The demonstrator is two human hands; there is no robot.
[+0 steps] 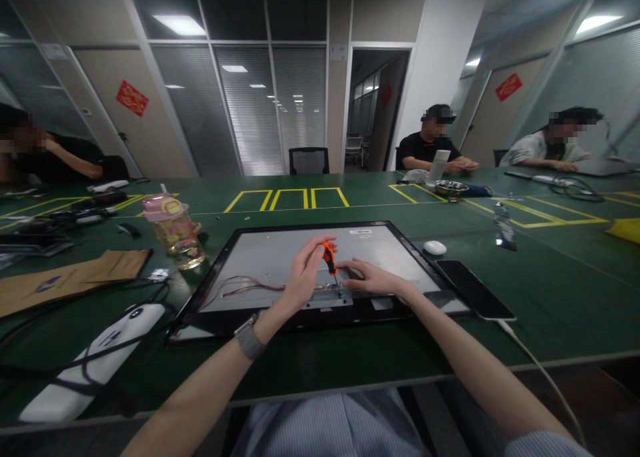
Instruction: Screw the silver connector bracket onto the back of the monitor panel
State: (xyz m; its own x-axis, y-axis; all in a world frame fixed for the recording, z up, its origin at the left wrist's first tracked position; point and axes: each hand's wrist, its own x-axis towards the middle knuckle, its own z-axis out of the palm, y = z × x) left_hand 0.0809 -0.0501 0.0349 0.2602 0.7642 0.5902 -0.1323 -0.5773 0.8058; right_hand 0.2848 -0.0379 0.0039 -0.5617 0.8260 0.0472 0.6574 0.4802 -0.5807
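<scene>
My left hand [306,265] is closed around the orange and black handle of a screwdriver [329,258]. The screwdriver stands nearly upright, its tip down at a small board with metal parts [336,289] near the front edge of a flat display panel [250,256]. My right hand [373,277] reaches in from the other side with fingers stretched apart, the fingertips close to the screwdriver's shaft; whether they touch it I cannot tell. A bundle of thin wires [245,285] runs from the board to the left across the panel's grey back.
Left of the panel are a pink-lidded bottle [173,230], a brown paper bag [75,276] and a white power strip [97,360] with black cables. On the right lie a white earbud case [435,248] and a phone [473,289] on a cable. Several people sit around the green table [565,290].
</scene>
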